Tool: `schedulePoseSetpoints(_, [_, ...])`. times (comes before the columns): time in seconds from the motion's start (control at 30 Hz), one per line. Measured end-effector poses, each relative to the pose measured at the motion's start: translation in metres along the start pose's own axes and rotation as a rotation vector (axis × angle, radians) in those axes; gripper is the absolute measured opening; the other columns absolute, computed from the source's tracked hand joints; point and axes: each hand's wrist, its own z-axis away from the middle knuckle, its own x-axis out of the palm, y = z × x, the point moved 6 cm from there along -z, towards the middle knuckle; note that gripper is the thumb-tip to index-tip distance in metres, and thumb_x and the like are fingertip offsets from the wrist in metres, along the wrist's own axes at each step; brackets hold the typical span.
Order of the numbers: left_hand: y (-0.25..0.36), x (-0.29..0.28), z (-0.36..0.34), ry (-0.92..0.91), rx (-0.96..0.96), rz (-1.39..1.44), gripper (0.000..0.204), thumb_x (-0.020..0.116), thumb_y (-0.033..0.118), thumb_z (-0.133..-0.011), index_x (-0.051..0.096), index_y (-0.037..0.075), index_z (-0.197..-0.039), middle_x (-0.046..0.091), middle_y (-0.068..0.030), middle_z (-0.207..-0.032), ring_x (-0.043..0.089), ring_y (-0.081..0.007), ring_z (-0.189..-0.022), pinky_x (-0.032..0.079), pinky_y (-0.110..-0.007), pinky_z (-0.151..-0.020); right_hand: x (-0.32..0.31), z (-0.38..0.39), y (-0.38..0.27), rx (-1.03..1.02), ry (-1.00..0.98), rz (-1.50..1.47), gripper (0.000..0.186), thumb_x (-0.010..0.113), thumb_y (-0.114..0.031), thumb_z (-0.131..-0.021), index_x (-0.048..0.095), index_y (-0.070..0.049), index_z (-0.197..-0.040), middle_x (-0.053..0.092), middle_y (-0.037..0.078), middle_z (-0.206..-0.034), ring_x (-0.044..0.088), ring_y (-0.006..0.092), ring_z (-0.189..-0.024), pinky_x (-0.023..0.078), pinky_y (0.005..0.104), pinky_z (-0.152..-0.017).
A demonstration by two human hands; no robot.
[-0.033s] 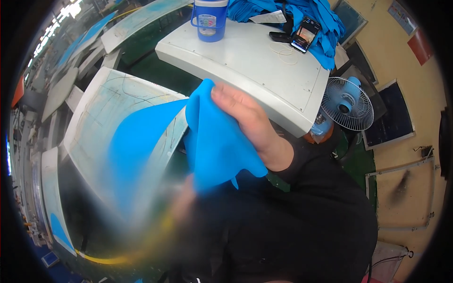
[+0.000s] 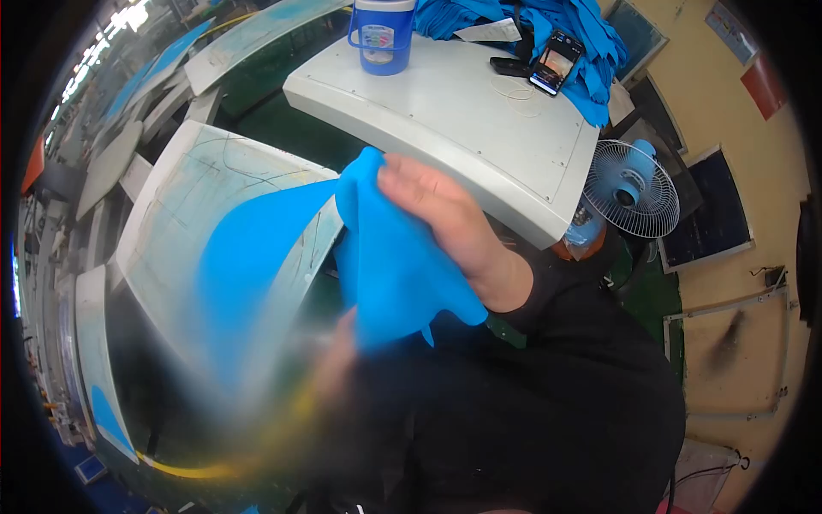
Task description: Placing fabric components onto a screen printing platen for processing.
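Observation:
My right hand is closed on the upper edge of a bright blue fabric piece, fingers and thumb pinching near its folded top corner. The cloth hangs down in front of my dark clothing, its lower edge curved and loose. Low on its left side is my left hand, badly blurred and partly covered by the cloth, so its fingers do not show clearly. Another stretch of blue fabric lies flat on a pale, stained board just to the left; its near end fades into blur.
Ahead stands a white table with a blue lidded jug, a phone, a black case and a heap of blue fabric. A fan is at right. More boards line the left.
My right hand and the top fold of the cloth have shifted very slightly left. Everything else looks the same.

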Motion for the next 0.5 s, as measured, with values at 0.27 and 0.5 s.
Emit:
schedulePoseSetpoints(0.27, [-0.044,-0.027,0.008,-0.005,-0.198,0.168,0.045,0.063,0.016,-0.079,0.049,0.0,-0.119,0.056,-0.0118,-0.113,0.058,-0.0208,-0.098,0.047,-0.031,-0.084,0.032,0.01,-0.002,0.112,-0.346,-0.068,0.043,0.063,-0.019,-0.086,0.045,-0.001,-0.121,0.059,0.011,-0.108,0.056,0.0138,-0.098,0.046,0.0263,-0.084])
schedulePoseSetpoints(0.5, [-0.082,-0.046,0.024,-0.006,-0.4,0.32,0.044,0.063,0.018,-0.079,0.051,-0.001,-0.116,0.058,-0.0115,-0.109,0.059,-0.0207,-0.096,0.048,-0.03,-0.083,0.034,0.006,-0.027,-0.126,-0.386,-0.172,0.059,0.059,-0.01,-0.086,0.028,-0.004,-0.135,0.054,0.012,-0.116,0.053,0.0161,-0.107,0.045,0.0307,-0.091])
